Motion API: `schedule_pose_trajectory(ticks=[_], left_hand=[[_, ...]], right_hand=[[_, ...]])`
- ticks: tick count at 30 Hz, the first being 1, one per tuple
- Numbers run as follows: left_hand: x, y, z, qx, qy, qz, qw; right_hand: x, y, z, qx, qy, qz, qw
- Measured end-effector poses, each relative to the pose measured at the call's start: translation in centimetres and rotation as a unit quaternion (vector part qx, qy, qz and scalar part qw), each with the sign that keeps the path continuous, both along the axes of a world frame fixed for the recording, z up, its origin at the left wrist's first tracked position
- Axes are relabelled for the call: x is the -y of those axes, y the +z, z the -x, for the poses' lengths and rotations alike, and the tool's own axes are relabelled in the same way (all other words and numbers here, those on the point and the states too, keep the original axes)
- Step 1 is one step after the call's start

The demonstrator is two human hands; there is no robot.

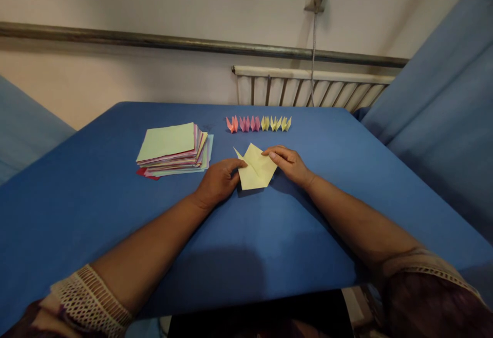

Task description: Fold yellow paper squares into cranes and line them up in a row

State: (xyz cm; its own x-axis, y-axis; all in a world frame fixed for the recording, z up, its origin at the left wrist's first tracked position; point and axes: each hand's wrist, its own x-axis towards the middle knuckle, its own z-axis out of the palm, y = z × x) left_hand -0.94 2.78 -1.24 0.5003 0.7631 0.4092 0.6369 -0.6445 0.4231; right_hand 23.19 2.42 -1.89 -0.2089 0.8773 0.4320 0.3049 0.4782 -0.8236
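Observation:
A partly folded sheet of pale yellow origami paper [254, 172] is held between my two hands, just over the blue tabletop. One narrow point sticks up at its left and a broader point rises in the middle. My left hand [220, 180] pinches the left edge, thumb on top. On the right side, my right hand [288, 163] grips the paper between thumb and fingers. Behind it stands a row of small folded paper cranes, pink and purple ones [245, 124] on the left and yellow ones [276, 124] on the right.
A thick stack of coloured paper sheets [169, 142] lies left of my hands, with a red piece [148, 173] poking out beneath. The blue-covered table [96, 184] reaches back to a wall with a pipe [173, 43], a radiator [300, 86] and a plugged-in cord [314, 45]. Blue curtains [442, 81] hang at the sides.

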Motion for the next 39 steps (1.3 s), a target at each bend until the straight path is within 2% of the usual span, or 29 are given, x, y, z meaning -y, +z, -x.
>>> schedule_pose_trajectory(ticks=[5,9,14,17,20,22,25,33,36,39], left_hand=[[-0.4,-0.1,0.3,-0.012,-0.011,0.025,1.000],[-0.9,-0.3,0.5,-0.049,-0.012,0.014,0.999],[-1.2,-0.3,0.6,-0.097,-0.033,-0.021,0.995],[-1.3,-0.4,0.9,-0.105,-0.051,-0.012,0.993],[-1.5,-0.5,1.2,-0.111,-0.052,-0.011,0.992],[-1.7,-0.6,1.5,-0.118,-0.049,-0.011,0.992],[-1.8,-0.8,1.5,-0.120,-0.049,-0.005,0.992],[-1.9,-1.2,1.3,-0.093,-0.070,0.017,0.993],[-2.2,-1.5,1.5,-0.069,-0.055,0.019,0.996],[-2.4,-1.9,1.6,-0.050,-0.035,0.037,0.997]], right_hand=[[-0.6,-0.9,-0.9,-0.023,0.078,0.188,0.979],[-1.5,-2.3,-1.3,-0.059,0.087,0.234,0.967],[-2.2,-3.0,-1.6,-0.096,0.163,0.276,0.942],[-2.2,-3.1,-2.1,-0.034,0.173,0.239,0.955],[-2.2,-3.1,-2.8,0.081,0.134,0.134,0.979],[-2.2,-3.0,-3.1,0.150,0.111,0.057,0.981],[-2.0,-2.8,-3.2,0.203,0.110,-0.010,0.973],[-1.8,-3.0,-3.2,0.228,0.113,-0.086,0.963],[-1.7,-3.0,-3.0,0.237,0.115,-0.106,0.959],[-1.4,-2.8,-2.8,0.262,0.085,-0.101,0.956]])
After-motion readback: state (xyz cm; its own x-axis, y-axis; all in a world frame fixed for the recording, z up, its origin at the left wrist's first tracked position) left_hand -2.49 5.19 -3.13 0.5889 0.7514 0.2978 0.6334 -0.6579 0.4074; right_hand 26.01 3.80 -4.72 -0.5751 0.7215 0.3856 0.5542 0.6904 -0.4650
